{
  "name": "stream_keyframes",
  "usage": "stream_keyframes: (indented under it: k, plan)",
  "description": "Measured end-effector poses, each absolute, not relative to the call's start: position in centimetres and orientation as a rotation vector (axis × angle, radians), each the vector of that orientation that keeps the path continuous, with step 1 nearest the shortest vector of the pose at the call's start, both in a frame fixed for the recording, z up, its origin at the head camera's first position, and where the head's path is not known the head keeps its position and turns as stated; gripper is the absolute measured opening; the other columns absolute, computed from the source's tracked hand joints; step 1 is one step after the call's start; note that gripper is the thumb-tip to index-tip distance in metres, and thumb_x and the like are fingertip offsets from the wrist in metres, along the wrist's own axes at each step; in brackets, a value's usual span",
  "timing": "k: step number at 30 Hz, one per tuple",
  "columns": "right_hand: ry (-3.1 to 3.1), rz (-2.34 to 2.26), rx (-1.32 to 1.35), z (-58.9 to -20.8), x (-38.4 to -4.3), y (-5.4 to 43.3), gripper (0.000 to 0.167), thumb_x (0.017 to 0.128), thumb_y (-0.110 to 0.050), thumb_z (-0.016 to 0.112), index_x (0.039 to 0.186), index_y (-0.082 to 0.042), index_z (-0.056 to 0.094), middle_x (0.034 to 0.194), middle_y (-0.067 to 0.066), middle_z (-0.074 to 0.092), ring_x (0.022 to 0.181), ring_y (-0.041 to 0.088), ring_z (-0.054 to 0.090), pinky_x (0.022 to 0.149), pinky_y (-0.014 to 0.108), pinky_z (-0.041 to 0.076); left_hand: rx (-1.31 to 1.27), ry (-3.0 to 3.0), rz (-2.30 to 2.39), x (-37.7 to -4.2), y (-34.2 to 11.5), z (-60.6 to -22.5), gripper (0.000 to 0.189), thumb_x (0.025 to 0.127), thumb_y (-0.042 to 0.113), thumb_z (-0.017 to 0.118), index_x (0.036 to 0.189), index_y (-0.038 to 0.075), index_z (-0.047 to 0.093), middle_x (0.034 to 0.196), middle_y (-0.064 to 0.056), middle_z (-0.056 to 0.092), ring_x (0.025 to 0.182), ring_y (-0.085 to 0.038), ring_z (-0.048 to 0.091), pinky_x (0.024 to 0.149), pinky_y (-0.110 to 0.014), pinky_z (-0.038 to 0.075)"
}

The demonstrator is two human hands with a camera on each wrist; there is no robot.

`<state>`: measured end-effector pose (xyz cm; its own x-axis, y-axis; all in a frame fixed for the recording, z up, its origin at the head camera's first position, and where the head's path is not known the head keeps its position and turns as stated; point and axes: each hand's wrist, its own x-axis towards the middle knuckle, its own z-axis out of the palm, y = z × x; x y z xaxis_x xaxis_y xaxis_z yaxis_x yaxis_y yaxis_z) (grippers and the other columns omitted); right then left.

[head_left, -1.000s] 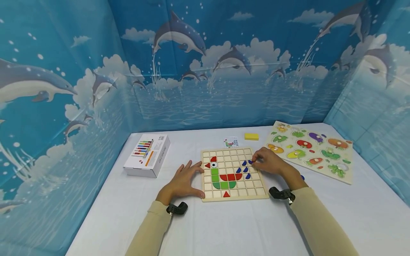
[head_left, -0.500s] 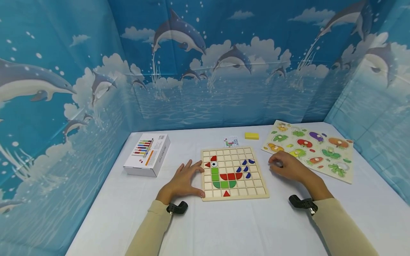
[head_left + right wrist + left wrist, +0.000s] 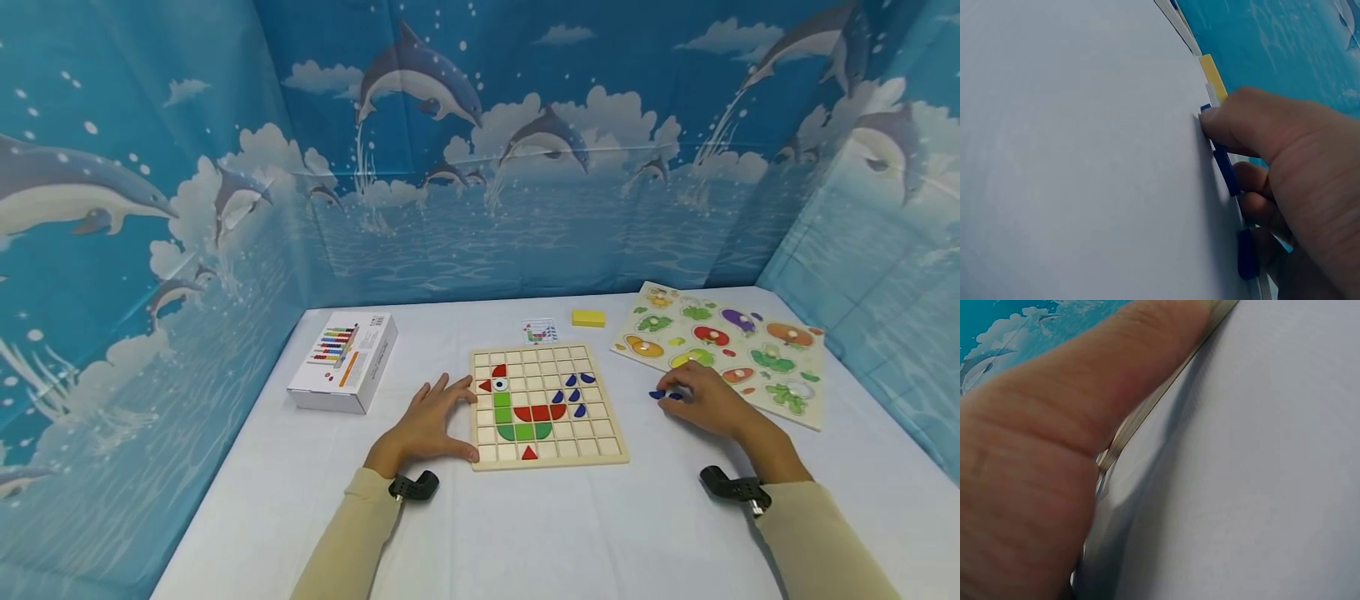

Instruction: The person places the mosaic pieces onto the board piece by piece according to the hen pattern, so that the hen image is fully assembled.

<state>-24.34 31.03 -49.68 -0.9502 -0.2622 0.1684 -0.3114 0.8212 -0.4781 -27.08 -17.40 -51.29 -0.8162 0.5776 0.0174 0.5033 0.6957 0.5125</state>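
Note:
A wooden grid board lies on the white table, its cells filled with red, green and blue flat pieces forming a bird. My left hand rests at the board's left edge, fingers spread, thumb by the lower corner. In the left wrist view the thumb touches the board's side. To the right of the board, my right hand is down at the table among loose blue pieces. The right wrist view shows its thumb and fingers pinching a blue piece; another blue piece stands beside the curled fingers.
A picture card and a yellow block lie behind the board. A vegetable puzzle board sits at the back right, close to my right hand. A white box stands at the left. A dolphin-print cloth surrounds the table.
My right hand has let go of a blue piece at the board's upper right and moved right, down to the loose blue pieces. My left hand has stayed at the board's edge.

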Motion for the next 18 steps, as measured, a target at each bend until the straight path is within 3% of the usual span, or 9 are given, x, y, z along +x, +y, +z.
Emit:
stream_keyframes:
  k: [5, 11, 18]
  plan:
    - [-2.912, 0.8, 0.378, -49.92, -24.53, 30.58, 0.012, 0.087, -0.014, 0.078, 0.095, -0.011, 0.068, 0.101, 0.009, 0.058, 0.097, 0.03, 0.052, 0.087, 0.053, 0.046, 0.883, 2.765, 0.76, -27.08, -17.3, -51.33, 0.09, 0.063, 0.069, 0.084, 0.136, 0.027, 0.052, 0.165, 0.005, 0.025, 0.154, -0.029, 0.006, 0.122, -0.048, 0.001]
    - [-2.923, 0.768, 0.364, -49.71, -24.52, 30.29, 0.019, 0.085, -0.019, 0.082, 0.089, -0.013, 0.064, 0.096, 0.007, 0.055, 0.091, 0.028, 0.047, 0.075, 0.043, 0.043, 0.881, 2.767, 0.757, -27.1, -17.24, -51.36, 0.089, 0.063, 0.069, 0.084, 0.135, 0.027, 0.052, 0.165, 0.005, 0.026, 0.154, -0.029, 0.007, 0.122, -0.048, 0.001]
    - [-2.946, 0.791, 0.353, -49.74, -24.58, 30.22, 0.016, 0.088, -0.019, 0.079, 0.096, -0.013, 0.067, 0.101, 0.008, 0.057, 0.099, 0.03, 0.049, 0.089, 0.055, 0.046, 0.891, 2.766, 0.768, -27.23, -17.29, -51.51, 0.089, 0.062, 0.07, 0.084, 0.134, 0.028, 0.052, 0.165, 0.005, 0.026, 0.154, -0.029, 0.007, 0.121, -0.049, 0.001]
